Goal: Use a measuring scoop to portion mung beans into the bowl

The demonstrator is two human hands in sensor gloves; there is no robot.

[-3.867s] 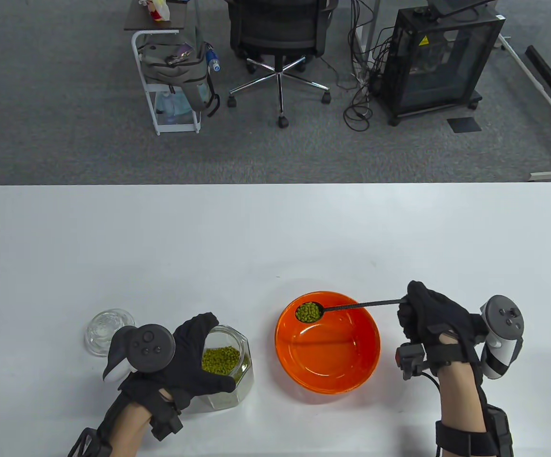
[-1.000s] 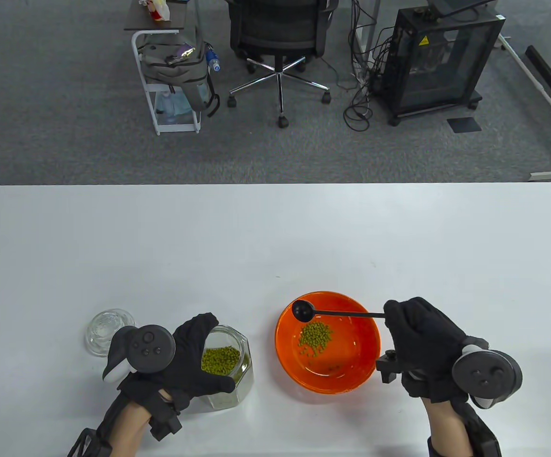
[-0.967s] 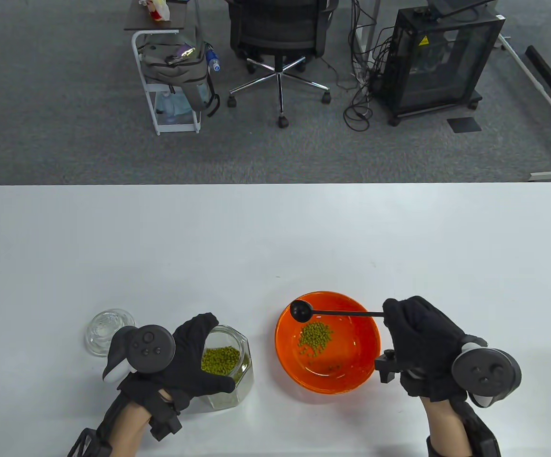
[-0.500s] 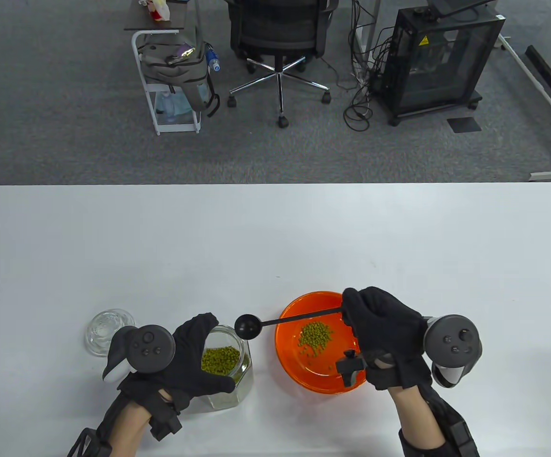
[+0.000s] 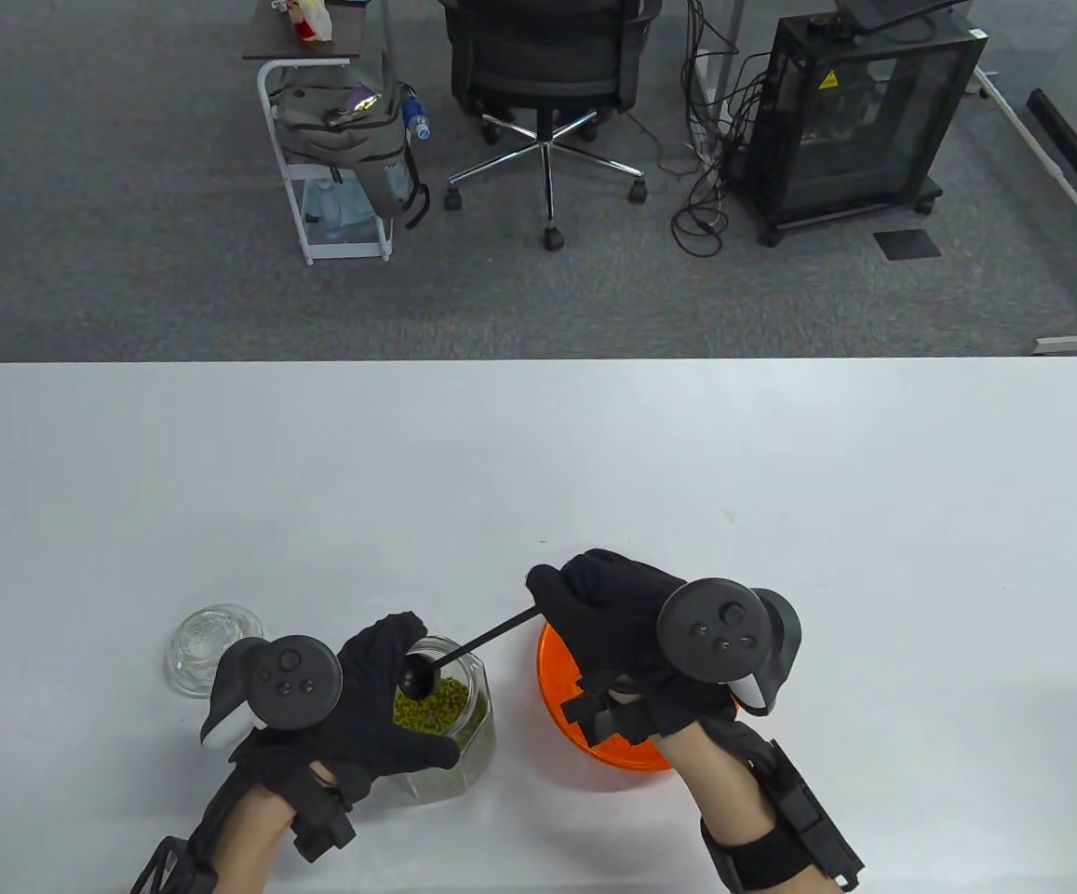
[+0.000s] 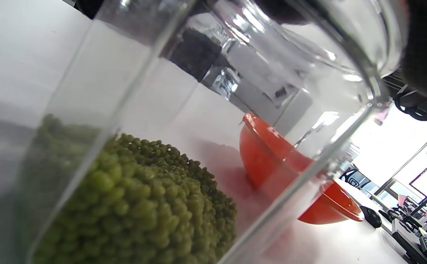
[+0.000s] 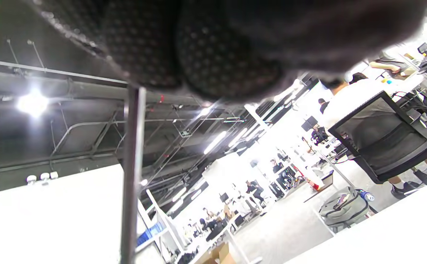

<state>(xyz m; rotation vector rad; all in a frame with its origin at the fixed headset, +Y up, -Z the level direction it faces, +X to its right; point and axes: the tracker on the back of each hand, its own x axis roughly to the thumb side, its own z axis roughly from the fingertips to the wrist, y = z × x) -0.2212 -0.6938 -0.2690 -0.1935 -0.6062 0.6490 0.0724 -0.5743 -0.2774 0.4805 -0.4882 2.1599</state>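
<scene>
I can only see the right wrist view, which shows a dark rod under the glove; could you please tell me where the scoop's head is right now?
Observer: The measuring scoop has its head down in the mouth of the glass jar, just above the mung beans; the right hand grips the handle's end.
Operator: Thank you. Is the jar steadied?
Observer: Yes, the left hand is wrapped around it.
Operator: And where is the bowl?
Observer: The orange bowl sits just right of the jar, partly under your right hand, so its contents are hidden.
</scene>
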